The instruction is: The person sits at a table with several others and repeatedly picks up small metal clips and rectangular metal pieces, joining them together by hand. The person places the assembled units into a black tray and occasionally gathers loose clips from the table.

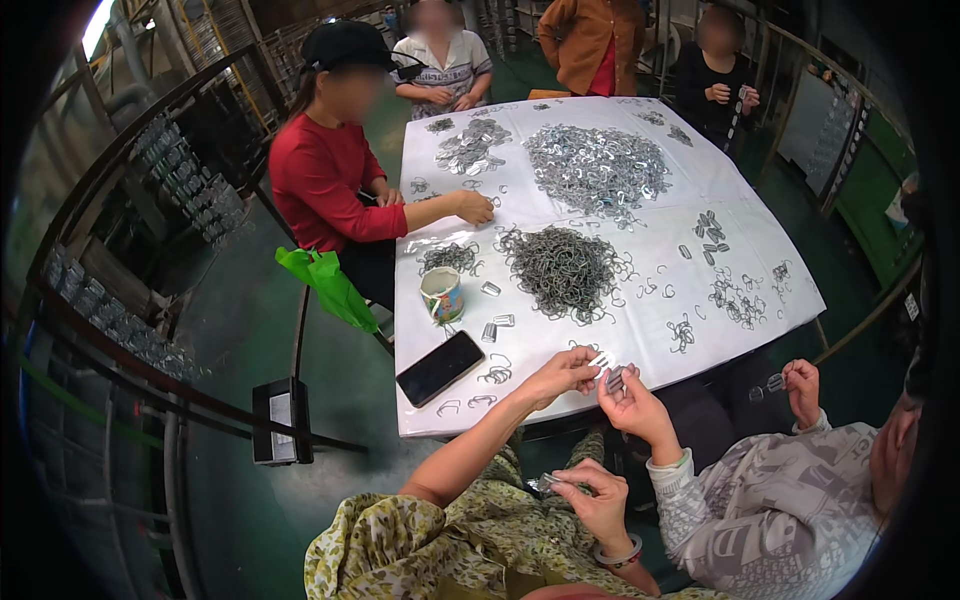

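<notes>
My left hand [562,375] reaches to the near edge of the white-covered table [740,215] and pinches a small silver metal clip [602,358]. My right hand [598,500], with a bracelet on its wrist, is down over my green floral lap, fingers closed on another small metal piece [545,483]. A co-worker in a grey patterned top sits at my right. One hand of theirs [635,408] holds a clip right beside my left hand, almost touching it. A heap of dark wire clips [560,268] lies mid-table.
A larger silver clip heap [597,165] lies farther back and loose clips are scattered around. A printed mug [442,294] and black phone [440,367] sit near the table's left edge. A person in red and three others sit around it. Metal racks stand at left.
</notes>
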Motion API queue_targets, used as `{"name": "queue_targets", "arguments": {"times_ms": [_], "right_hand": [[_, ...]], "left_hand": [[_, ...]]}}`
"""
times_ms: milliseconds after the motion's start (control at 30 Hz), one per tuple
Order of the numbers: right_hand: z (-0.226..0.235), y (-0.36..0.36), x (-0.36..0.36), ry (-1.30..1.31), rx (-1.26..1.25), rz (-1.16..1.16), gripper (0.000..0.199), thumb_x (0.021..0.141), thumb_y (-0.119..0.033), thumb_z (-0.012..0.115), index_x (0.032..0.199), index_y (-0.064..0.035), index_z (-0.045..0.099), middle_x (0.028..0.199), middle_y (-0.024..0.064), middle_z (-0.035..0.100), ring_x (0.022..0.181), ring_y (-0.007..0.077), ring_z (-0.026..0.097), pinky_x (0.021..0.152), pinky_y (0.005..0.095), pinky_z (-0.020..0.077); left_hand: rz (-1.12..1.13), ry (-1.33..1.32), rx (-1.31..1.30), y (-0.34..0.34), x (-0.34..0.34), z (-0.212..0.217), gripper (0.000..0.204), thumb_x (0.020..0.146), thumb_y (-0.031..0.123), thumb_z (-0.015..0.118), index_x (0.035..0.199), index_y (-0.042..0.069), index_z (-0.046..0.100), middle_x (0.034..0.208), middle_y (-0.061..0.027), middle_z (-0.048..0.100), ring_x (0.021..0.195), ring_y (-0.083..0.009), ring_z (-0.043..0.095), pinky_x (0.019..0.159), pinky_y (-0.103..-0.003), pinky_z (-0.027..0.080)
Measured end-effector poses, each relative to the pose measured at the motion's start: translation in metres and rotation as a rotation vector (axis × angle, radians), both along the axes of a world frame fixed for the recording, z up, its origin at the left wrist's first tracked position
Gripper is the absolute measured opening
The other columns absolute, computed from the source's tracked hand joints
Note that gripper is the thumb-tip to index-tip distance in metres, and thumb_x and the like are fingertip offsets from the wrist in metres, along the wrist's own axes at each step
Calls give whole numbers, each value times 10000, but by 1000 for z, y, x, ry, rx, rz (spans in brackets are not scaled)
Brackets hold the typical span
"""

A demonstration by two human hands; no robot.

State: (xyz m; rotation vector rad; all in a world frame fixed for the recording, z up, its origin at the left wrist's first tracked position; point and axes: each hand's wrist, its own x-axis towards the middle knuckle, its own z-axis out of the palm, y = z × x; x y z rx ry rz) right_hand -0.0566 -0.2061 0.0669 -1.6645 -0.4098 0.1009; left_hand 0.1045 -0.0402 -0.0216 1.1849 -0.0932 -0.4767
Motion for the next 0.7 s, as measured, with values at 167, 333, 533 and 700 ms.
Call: {"name": "queue_targets", "arguments": {"times_ms": [167,333,533,700], "right_hand": [[-5,-2,-3,-28,-13,4,159,748,11,778,903,-12,745,739,67,673,633,124,611,559,250,464],[-3,0,-6,-14,-8,12,161,745,19,775,901,-10,745,754,73,681,636,125,614,569,251,475],[0,7,-5,-1,-6,33,161,743,27,771,899,-1,744,759,77,683,647,126,619,588,252,486],[2,6,-4,11,-15,28,165,737,52,771,896,17,741,772,91,683,666,132,628,582,255,473]], "left_hand": [[3,-11,14,-1,-7,2,232,950,223,645,1077,50,558,892,-2,606,773,-80,584,682,-228,477],[40,-25,39,0,-4,-2,242,923,232,686,1040,54,572,816,1,629,728,-84,603,640,-230,482],[25,-128,102,-24,6,15,212,894,212,720,965,21,662,793,-20,671,699,-64,595,633,-223,484],[53,-222,233,-39,15,13,261,915,211,687,1048,-13,703,826,-34,689,753,-71,592,692,-243,481]]}}
